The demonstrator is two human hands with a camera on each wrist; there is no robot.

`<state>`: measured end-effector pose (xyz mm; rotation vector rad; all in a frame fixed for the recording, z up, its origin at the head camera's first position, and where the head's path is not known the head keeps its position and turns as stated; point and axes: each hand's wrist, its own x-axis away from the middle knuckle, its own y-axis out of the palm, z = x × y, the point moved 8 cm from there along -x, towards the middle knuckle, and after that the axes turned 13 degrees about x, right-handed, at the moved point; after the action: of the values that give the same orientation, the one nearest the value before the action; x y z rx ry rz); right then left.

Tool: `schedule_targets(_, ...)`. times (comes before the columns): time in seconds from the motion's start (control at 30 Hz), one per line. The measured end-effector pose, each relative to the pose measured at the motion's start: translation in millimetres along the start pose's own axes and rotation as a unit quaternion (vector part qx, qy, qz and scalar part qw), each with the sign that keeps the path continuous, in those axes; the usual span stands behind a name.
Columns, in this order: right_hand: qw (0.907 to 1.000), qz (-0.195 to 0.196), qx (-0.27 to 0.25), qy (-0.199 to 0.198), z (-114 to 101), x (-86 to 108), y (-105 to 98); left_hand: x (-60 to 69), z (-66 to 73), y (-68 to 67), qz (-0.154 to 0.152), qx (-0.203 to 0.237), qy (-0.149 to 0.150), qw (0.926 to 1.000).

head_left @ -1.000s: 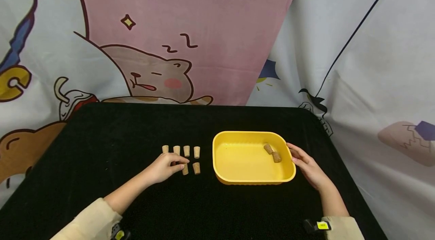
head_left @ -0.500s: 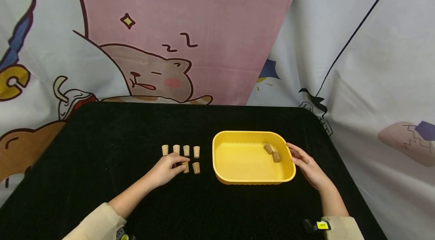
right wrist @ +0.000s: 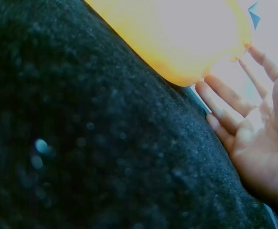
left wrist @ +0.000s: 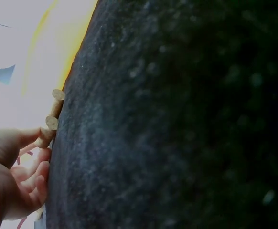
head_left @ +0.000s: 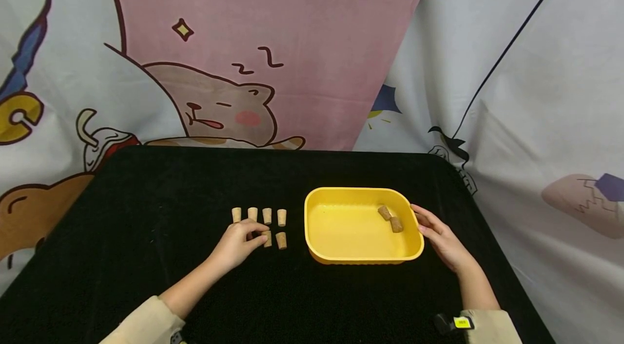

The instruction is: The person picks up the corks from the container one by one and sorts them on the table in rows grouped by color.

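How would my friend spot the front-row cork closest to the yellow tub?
On the black cloth, just left of the yellow tub, small corks make two rows. Take the right-end cork of the nearer row. Its row neighbour is at the left hand; this one is clear of it.

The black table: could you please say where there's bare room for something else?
Bare tabletop lies beyond the yellow tray, left of the cork rows, and between the forearms. Crowded: the corks by the left hand, the tray's right end by the right hand.
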<state>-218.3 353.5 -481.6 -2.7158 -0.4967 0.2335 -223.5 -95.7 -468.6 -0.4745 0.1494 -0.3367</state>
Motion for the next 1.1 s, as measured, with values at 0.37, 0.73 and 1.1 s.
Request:
schedule_targets(0.37,0.9999,0.005,0.004,0.011,0.2,0.2,-0.1,0.7,5.8,-8.8,0.035,-0.029,-0.005,0.9990)
schedule_targets(0.73,1.0000,0.002,0.004,0.005,-0.5,0.6,-0.3,-5.0,58.9,-11.7,0.068,-0.008,0.066,0.9955)
schedule_targets(1.1,1.0000,0.000,-0.002,0.000,-2.2,0.5,0.5,-23.0,114.0,21.8,0.064,0.079,0.099,0.9899)
